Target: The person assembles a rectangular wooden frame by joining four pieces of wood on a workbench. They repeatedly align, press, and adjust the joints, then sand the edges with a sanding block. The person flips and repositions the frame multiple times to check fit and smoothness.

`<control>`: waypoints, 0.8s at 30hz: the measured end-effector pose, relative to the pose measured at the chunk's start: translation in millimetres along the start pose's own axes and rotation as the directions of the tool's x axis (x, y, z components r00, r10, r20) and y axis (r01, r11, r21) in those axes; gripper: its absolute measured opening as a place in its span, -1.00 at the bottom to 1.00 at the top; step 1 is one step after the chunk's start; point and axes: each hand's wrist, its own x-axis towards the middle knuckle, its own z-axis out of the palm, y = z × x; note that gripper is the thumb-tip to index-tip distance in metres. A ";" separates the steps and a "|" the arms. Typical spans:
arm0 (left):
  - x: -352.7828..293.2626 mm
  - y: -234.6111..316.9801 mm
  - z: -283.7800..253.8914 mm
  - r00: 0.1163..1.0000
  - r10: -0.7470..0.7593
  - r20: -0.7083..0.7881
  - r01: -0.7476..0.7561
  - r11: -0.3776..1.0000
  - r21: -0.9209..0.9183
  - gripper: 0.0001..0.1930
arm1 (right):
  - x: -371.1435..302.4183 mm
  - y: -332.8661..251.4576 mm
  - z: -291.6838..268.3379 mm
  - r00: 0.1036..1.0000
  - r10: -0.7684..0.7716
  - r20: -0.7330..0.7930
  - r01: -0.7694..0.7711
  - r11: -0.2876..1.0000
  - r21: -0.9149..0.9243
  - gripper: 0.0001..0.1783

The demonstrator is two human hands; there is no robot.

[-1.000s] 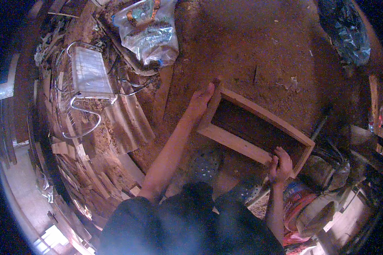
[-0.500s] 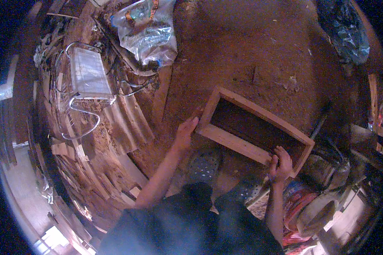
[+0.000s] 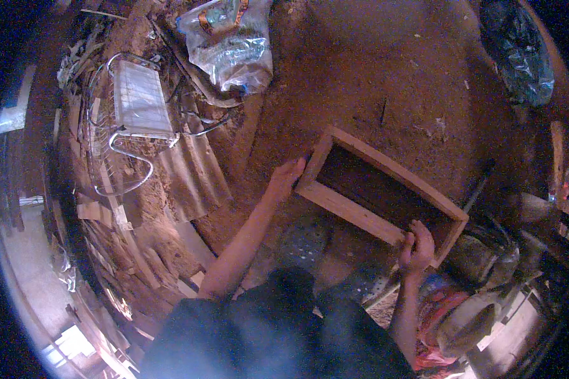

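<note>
A long rectangular wooden frame (image 3: 354, 211) hangs tilted in front of me, its right end nearer to me than its left. Its inside is dark, and I cannot tell whether it has a bottom. My left hand (image 3: 289, 174) grips the outer side of the left end, with some fingers hidden behind the wood. Near the right corner of the close long side, my right hand (image 3: 418, 246) is closed over the edge, its fingers curled inward. Below the frame show my dark perforated shoes (image 3: 301, 245), one of them partly in shadow.
Brown dirt floor (image 3: 367, 69) lies beyond the frame. At left are a white rack with bent metal wire (image 3: 144, 101), a corrugated sheet (image 3: 199, 170) and scrap wood. A clear plastic bag (image 3: 234, 54) lies far left, a dark one (image 3: 521, 57) far right. Red plastic (image 3: 441, 316) sits close right.
My left hand has shifted slightly up and right at the frame's left end. The frame and my right hand stay nearly where they were. The surroundings shift a little as my view turns.
</note>
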 end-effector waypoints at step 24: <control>-27.1 24.2 -9.0 0.901 -0.186 0.391 0.390 0.742 -0.545 -0.30 | -4.1 6.7 3.0 0.999 -0.038 -0.027 0.038 0.999 0.009 -0.78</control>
